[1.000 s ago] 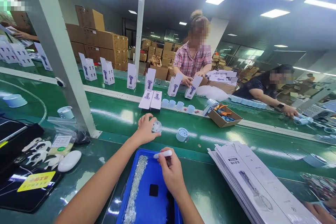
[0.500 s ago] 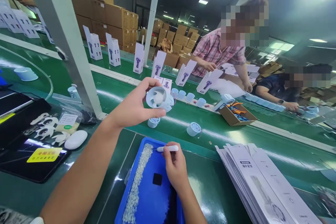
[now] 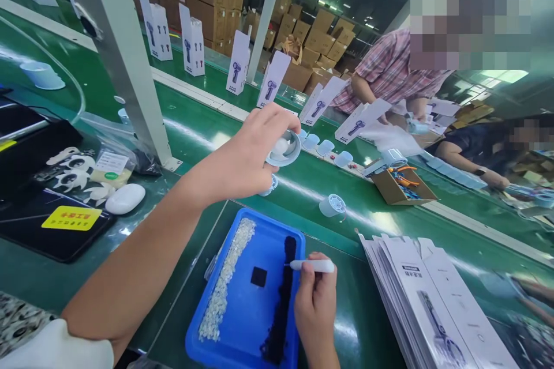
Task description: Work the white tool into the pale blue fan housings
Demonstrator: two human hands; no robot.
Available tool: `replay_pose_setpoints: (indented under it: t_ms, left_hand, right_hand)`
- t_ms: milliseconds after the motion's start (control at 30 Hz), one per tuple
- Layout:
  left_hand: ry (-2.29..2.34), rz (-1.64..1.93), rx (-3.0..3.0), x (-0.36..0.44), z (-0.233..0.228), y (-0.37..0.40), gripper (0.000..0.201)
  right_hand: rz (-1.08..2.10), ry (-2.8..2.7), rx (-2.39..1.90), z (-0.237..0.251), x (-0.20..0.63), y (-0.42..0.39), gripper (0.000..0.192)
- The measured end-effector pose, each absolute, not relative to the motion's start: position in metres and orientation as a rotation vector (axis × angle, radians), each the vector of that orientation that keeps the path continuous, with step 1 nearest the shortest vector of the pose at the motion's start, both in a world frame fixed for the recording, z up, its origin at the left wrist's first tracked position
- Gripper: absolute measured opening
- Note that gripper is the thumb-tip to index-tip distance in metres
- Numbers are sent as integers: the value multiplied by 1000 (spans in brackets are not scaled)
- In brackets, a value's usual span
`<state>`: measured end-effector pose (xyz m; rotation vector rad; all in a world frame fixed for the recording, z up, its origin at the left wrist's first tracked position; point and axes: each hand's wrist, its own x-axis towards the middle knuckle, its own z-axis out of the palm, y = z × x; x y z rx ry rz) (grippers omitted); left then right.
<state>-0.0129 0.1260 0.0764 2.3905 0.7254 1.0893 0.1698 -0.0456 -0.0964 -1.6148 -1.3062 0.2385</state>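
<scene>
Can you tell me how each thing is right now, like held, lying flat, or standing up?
left hand: raised, gripping the fan housing
fan housing: held above the belt, tilted
right hand: closed on the white pen tool
white pen tool: held level over the tray
blue tray: flat, holding small clear pieces and dark pieces
flat cartons: stacked, unfolded
product boxes: standing upright

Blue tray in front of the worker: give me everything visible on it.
The blue tray is a shallow rectangular bin, plastic by its look, with a raised rim, lying flat on the green table and angled slightly. Inside: a strip of small clear bits along its left side, a small black square near the middle, and a dark strip along the right. The right hand holds a white pen-like tool with its tip at the dark strip. The left hand is raised clear of it.
</scene>
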Motion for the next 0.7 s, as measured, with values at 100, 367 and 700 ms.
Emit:
replay_pose_setpoints:
  t_ms: [100,367,700]
  left_hand:
    - [732,1095,2378,-12,78,124,39]
    - [724,1207,2187,-11,82,118,47]
    - [606,1197,1379,33,51,135,18]
  right_hand:
    - [224,-1303,-1623,-100,166,-51,13]
    - [124,-1457,-1597,-94,163,-49,9]
    - [506,-1577,-1430,-62,127,-54,11]
